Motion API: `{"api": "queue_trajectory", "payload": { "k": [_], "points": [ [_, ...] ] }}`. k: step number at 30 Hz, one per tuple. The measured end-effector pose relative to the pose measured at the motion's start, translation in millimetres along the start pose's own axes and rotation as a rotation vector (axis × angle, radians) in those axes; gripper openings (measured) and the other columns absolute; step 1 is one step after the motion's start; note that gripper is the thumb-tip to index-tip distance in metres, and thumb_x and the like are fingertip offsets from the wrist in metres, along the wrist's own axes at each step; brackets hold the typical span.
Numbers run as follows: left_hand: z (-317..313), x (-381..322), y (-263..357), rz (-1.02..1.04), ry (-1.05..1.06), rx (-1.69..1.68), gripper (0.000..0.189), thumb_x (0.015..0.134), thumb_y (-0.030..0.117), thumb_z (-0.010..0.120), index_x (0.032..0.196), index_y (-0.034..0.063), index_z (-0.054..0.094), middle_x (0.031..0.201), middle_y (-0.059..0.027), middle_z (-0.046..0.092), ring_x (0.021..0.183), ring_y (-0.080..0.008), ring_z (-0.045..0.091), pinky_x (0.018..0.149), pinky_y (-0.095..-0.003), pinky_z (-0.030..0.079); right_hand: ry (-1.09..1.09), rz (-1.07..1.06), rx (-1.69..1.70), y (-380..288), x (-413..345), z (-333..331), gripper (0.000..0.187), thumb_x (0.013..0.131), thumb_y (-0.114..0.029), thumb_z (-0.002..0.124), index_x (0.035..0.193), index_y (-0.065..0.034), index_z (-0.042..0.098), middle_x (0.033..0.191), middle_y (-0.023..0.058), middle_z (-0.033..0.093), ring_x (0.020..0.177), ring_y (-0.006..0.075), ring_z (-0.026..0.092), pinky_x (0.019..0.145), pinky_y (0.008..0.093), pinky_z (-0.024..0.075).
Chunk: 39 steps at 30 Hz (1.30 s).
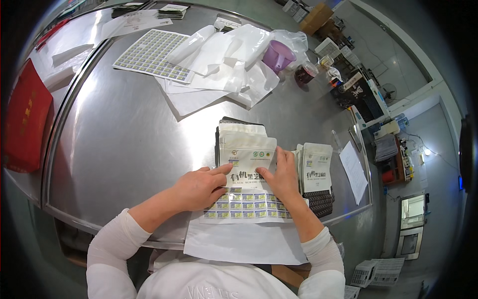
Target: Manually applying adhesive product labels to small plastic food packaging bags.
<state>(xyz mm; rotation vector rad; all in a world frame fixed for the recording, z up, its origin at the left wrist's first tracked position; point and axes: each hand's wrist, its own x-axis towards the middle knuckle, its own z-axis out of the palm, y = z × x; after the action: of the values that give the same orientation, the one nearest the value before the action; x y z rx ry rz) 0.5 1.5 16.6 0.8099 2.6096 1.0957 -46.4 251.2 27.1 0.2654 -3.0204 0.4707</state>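
A stack of printed white food pouches (248, 149) lies before me. My left hand (203, 187) rests at its left side, the index fingertip touching the top pouch by a small sticker (233, 163). My right hand (282, 177) lies along the right edge, thumb on the pouch front and fingers by its side; whether it grips the pouch is unclear. Over the pouch's lower part lies a sheet of small stickers (248, 215), with white backing paper (242, 241) beneath it at the table edge. Another pile of pouches (317, 168), the top one bearing a like sticker, stands to the right.
Beyond lie a large sticker sheet (153, 54), crumpled white plastic and paper (239, 48), a purple plastic scoop (278, 56) and a jar of dark red contents (306, 73). A written paper (353, 172) lies right, a red bag (28, 119) far left.
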Motion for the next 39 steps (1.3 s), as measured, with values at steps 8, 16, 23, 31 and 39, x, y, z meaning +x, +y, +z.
{"api": "queue_trajectory", "payload": {
  "k": [8, 16, 23, 31, 39],
  "points": [
    [-4.3, -6.6, -3.5, 0.111, 0.118, -0.149, 0.016, 0.087, 0.020, 0.061, 0.087, 0.0042, 0.062, 0.116, -0.0096, 0.062, 0.085, -0.0277, 0.060, 0.074, -0.0362, 0.050, 0.002, 0.216, 1.112, 32.7, 4.5, -25.7, 0.020, 0.089, -0.016, 0.062, 0.102, -0.0015, 0.056, 0.087, 0.0011, 0.059, 0.082, 0.0085, 0.055, 0.073, 0.0213, 0.0447],
    [-18.9, -7.8, 10.7, -0.057, -0.038, -0.364, 0.021, 0.085, 0.024, 0.063, 0.090, 0.0039, 0.066, 0.075, -0.0124, 0.066, 0.065, -0.0262, 0.063, 0.061, -0.0353, 0.048, 0.329, 0.347, 0.226, 191.0, 30.1, -83.0, 0.025, 0.085, -0.013, 0.065, 0.106, -0.0015, 0.058, 0.092, 0.0102, 0.064, 0.086, 0.0200, 0.061, 0.079, 0.0303, 0.0476],
    [-20.4, -7.0, 6.0, -0.192, -0.078, -0.362, 0.023, 0.086, 0.026, 0.062, 0.093, 0.0047, 0.066, 0.074, -0.0123, 0.066, 0.064, -0.0245, 0.062, 0.060, -0.0340, 0.047, -0.133, -0.349, 0.290, 0.7, -3.8, -43.4, 0.034, 0.079, -0.021, 0.071, 0.106, -0.0034, 0.061, 0.104, 0.0126, 0.062, 0.098, 0.0305, 0.057, 0.087, 0.0387, 0.0451],
    [-14.1, -9.5, 3.1, -0.127, 0.051, -0.416, 0.023, 0.085, 0.025, 0.063, 0.094, 0.0038, 0.066, 0.075, -0.0117, 0.067, 0.065, -0.0234, 0.063, 0.061, -0.0333, 0.047, -0.465, -0.343, 0.158, -54.3, -18.4, -35.3, 0.024, 0.079, -0.024, 0.071, 0.087, -0.0035, 0.061, 0.084, 0.0118, 0.063, 0.083, 0.0296, 0.059, 0.071, 0.0401, 0.0471],
    [-15.5, -8.0, -1.8, -0.242, 0.053, -0.465, 0.024, 0.087, 0.026, 0.065, 0.089, 0.0024, 0.068, 0.068, -0.0078, 0.065, 0.058, -0.0130, 0.056, 0.055, -0.0288, 0.044, -0.290, -0.305, 0.359, -45.3, -26.3, -24.4, 0.020, 0.078, -0.019, 0.071, 0.087, -0.0040, 0.061, 0.079, 0.0113, 0.063, 0.075, 0.0293, 0.060, 0.068, 0.0396, 0.0467]
  ]
}}
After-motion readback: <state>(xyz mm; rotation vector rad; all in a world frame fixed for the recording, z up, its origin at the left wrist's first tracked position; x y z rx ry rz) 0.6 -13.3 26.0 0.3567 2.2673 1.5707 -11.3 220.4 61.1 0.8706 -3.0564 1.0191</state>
